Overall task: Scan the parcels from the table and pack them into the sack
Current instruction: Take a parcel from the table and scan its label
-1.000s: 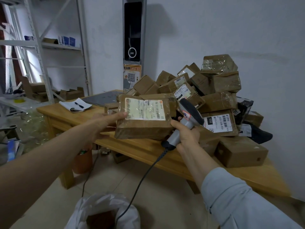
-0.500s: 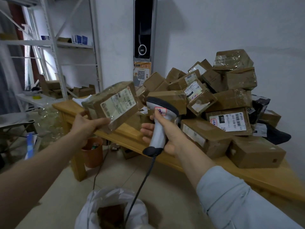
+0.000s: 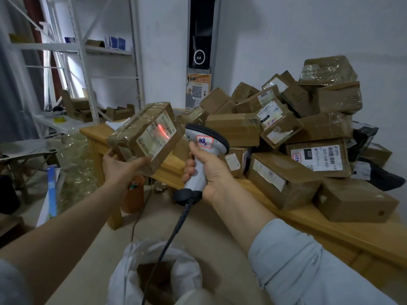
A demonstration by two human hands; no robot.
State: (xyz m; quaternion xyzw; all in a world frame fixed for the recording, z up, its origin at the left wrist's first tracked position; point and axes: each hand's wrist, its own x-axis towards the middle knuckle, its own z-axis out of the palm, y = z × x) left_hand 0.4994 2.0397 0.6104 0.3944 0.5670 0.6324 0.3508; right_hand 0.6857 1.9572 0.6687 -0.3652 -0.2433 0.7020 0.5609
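Scanning: left hand (image 3: 123,167) clasps a taped parcel (image 3: 141,137) in front of the wooden table (image 3: 330,235), red beam (image 3: 164,131) on its label (image 3: 154,140) | right hand (image 3: 212,172) wrapped round barcode scanner (image 3: 203,146) | white sack (image 3: 124,274) on floor before table holds something brown | parcel heap (image 3: 297,133) on table awaits: mostly undone.

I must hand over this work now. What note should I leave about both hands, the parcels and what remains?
The left hand holds one taped parcel up, label facing the scanner.
The right hand grips the scanner; its red line lies on the label.
The sack stands open on the floor below, something brown inside.
Done: scan under way.
Left: put this parcel in the sack, then scan and pack the pile on the table.
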